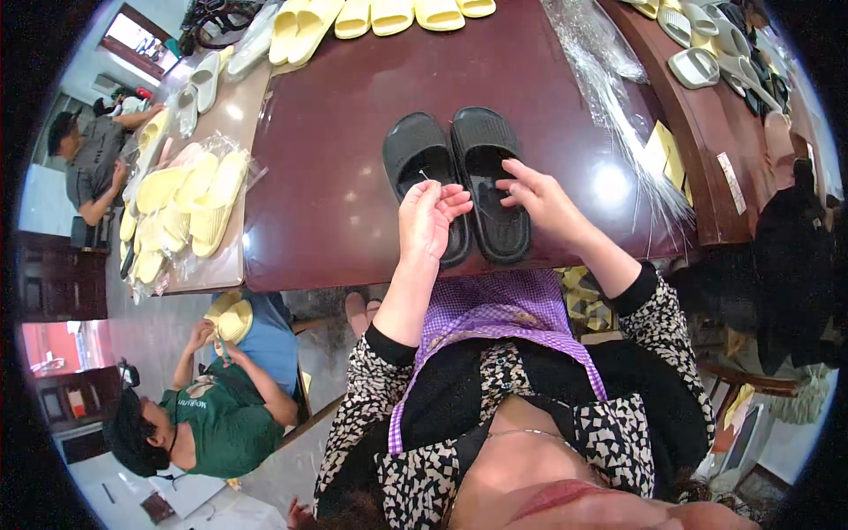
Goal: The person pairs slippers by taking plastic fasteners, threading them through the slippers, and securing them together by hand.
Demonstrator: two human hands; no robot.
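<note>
head view | pair of black slippers point(459, 181) lies side by side on the dark red counter point(336, 177), near its front edge | left hand point(428, 216) — fingers curled, pinching a thin pin above the left slipper | right hand point(543, 199) — loosely open, fingertips touching the right slipper | bagged yellow slippers point(190, 203) well to the left

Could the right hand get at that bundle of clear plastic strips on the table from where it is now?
Probably yes. The right hand rests on the right black slipper, and the clear plastic strips lie just to its right on the dark table, with only bare tabletop between them. Nothing seems to block the way.
</note>
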